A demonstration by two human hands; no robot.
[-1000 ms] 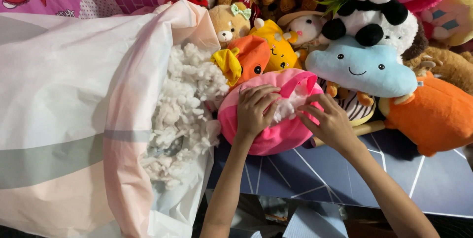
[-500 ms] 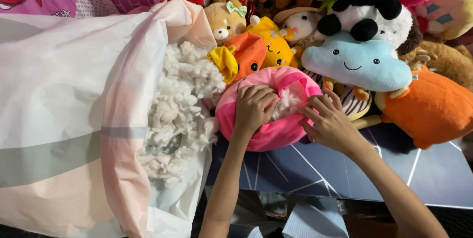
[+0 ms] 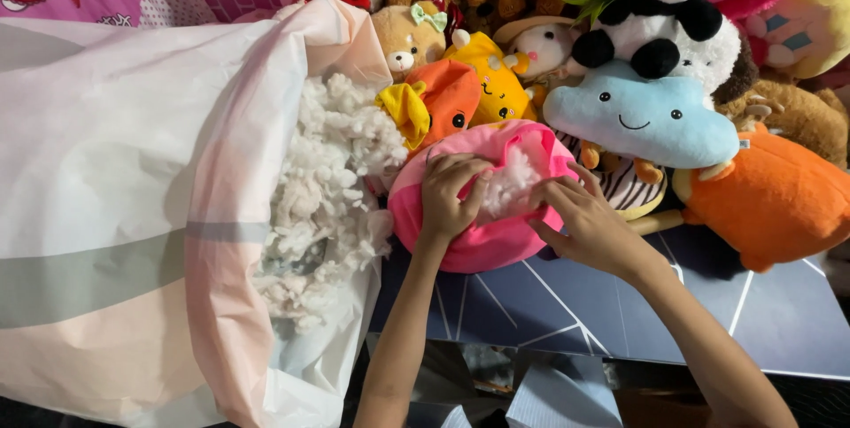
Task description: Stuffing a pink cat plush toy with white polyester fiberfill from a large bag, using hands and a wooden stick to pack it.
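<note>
From the head view, the round pink plush toy (image 3: 482, 215) lies in the middle of the frame on a dark blue surface (image 3: 620, 313), its near edge toward the person and its far edge pressed against the heap of stuffed animals behind. The left hand (image 3: 447, 193) lies across its top left, fingers curled over the edge of an opening in the fabric, a closed grip on the pink cloth. The right hand (image 3: 584, 224) comes in from the lower right, fingers spread and bent, pinching the other lip of that opening; between the two hands a tuft of white stuffing (image 3: 512, 182) shows through the gap. By my reckoning the filling is well along: the toy looks plump and rounded, nearly full, but the opening is still unclosed and fluff still pokes out. To the left, filling much of that side of the frame, a large pale plastic bag (image 3: 133, 215) lies on its side, its mouth just beside the toy and spilling loose white fibre filling (image 3: 323, 198). Behind, in the upper right, sit a light blue cloud plush (image 3: 642, 118), a panda plush (image 3: 664, 3) and an orange plush (image 3: 770, 202).
</note>
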